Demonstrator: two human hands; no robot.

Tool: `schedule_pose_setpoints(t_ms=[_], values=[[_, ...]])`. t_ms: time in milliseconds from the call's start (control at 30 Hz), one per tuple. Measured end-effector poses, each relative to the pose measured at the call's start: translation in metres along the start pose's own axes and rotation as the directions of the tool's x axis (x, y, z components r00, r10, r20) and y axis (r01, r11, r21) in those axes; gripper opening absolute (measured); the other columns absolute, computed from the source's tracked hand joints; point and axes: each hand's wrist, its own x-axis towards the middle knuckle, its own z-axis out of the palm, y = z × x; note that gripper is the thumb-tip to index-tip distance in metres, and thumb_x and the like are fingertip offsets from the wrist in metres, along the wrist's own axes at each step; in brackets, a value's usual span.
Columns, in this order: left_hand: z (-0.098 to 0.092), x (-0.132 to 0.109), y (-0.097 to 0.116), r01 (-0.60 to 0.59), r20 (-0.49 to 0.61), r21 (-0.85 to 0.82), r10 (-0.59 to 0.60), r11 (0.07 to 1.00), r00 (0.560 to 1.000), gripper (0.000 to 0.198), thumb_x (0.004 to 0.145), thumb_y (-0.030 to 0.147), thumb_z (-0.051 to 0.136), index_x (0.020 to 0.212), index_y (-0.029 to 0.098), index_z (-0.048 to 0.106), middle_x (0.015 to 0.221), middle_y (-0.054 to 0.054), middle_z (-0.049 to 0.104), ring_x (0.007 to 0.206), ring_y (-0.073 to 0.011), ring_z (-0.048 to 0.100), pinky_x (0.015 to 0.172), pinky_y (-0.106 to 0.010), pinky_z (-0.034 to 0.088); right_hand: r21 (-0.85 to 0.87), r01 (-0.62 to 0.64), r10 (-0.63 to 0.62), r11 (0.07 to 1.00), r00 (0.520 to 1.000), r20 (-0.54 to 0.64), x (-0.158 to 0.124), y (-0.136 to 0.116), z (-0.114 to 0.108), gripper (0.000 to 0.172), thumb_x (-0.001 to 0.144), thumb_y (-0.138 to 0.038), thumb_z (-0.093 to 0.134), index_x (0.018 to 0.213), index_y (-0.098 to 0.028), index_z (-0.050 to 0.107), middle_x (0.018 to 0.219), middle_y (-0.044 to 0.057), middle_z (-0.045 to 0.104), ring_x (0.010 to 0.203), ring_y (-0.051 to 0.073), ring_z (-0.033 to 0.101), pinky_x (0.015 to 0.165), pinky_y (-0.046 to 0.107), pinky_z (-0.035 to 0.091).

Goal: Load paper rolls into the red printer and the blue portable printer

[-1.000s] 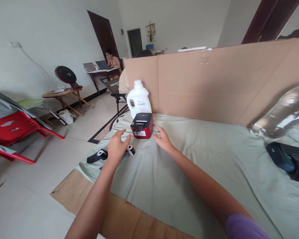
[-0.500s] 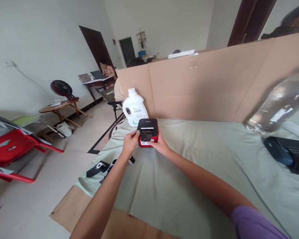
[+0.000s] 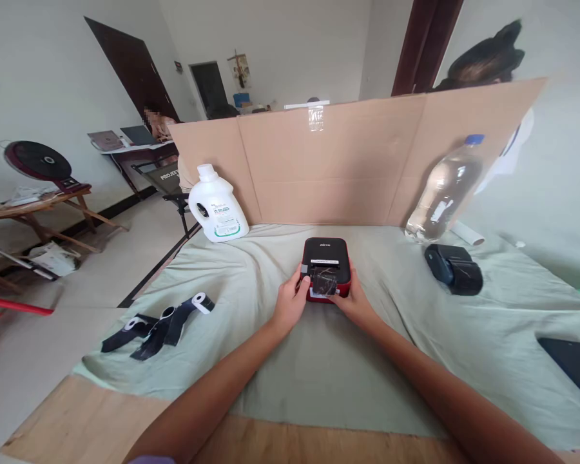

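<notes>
A small black and red printer (image 3: 326, 251) rests on the green cloth (image 3: 290, 386), in the middle of the view. A strip of black material comes out of its front slot. My left hand (image 3: 291, 298) grips its left side, thumb on the front corner. On the opposite side my right hand (image 3: 356, 299) holds it, with fingertips at the front edge by the black strip. Several black rolls with white cores (image 3: 203, 303) lie partly unrolled on the cloth to the left.
A white jug (image 3: 218, 206) and a clear bottle with a blue cap (image 3: 444, 190) stand before a cardboard screen (image 3: 328, 174). A black device (image 3: 454, 269) and a dark flat object (image 3: 573, 364) lie right. People are in the background.
The view has turned to the right. The printer, in both my hands, has moved right, away from the white jug, and the black rolls are now uncovered.
</notes>
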Motion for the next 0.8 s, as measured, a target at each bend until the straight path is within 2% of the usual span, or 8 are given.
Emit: schedule_pose_setpoints(t_ms=[167,267,400,567,667,800], values=[[0.006,-0.002,-0.003,0.007,-0.056,0.045,-0.004,0.999,0.998,0.057,0.099,0.048,0.044,0.148,0.018,0.047,0.110,-0.007,0.074,0.095,-0.0203,0.069,0.092,-0.034,0.054,-0.017,0.058,-0.058,0.998,0.998,-0.016,0.002,0.007,0.000,0.109,0.066,-0.046,0.084,0.155,-0.025,0.025,0.145,0.014,0.051,0.138,0.037,0.043,0.116,0.059,0.032],[0.007,-0.004,-0.006,0.008,-0.073,0.004,-0.008,1.000,0.997,0.059,0.098,0.048,0.048,0.150,0.020,0.044,0.123,-0.009,0.070,0.106,-0.0217,0.068,0.098,-0.036,0.053,-0.058,0.054,-0.056,0.997,0.998,-0.035,0.001,0.008,0.000,0.108,0.066,-0.045,0.084,0.155,-0.025,0.027,0.147,0.014,0.049,0.139,0.038,0.042,0.116,0.058,0.032],[0.007,-0.007,-0.013,-0.046,-0.068,-0.066,0.041,0.997,0.997,0.056,0.098,0.045,0.050,0.148,0.022,0.044,0.140,-0.009,0.060,0.121,-0.0230,0.062,0.103,-0.037,0.051,-0.109,0.040,-0.046,0.993,0.997,-0.058,-0.003,0.007,0.000,0.107,0.070,-0.041,0.080,0.157,-0.024,0.020,0.149,0.015,0.045,0.141,0.035,0.041,0.118,0.057,0.030],[0.000,-0.005,-0.021,-0.079,-0.040,-0.049,0.077,0.996,0.996,0.043,0.097,0.043,0.051,0.134,0.021,0.055,0.127,-0.011,0.066,0.112,-0.0225,0.066,0.097,-0.037,0.055,-0.114,0.059,-0.065,0.992,0.997,-0.047,-0.003,0.004,-0.001,0.104,0.071,-0.036,0.078,0.157,-0.023,0.019,0.149,0.015,0.044,0.142,0.033,0.039,0.118,0.055,0.030],[-0.009,0.001,-0.024,-0.123,0.021,-0.006,0.123,0.992,0.992,0.037,0.096,0.041,0.054,0.127,0.022,0.058,0.122,-0.010,0.069,0.110,-0.0216,0.067,0.098,-0.037,0.053,-0.108,0.086,-0.091,0.990,0.995,-0.041,-0.002,0.001,-0.002,0.104,0.071,-0.037,0.078,0.156,-0.026,0.021,0.153,0.012,0.041,0.142,0.033,0.040,0.118,0.056,0.030],[-0.019,0.011,-0.025,-0.141,0.080,-0.034,0.144,0.989,0.986,0.031,0.096,0.041,0.053,0.119,0.021,0.060,0.120,-0.009,0.070,0.111,-0.0210,0.065,0.098,-0.036,0.051,-0.104,0.086,-0.091,0.991,0.994,-0.051,-0.002,-0.003,-0.001,0.101,0.070,-0.036,0.078,0.155,-0.028,0.024,0.154,0.010,0.041,0.142,0.033,0.040,0.118,0.057,0.031]])
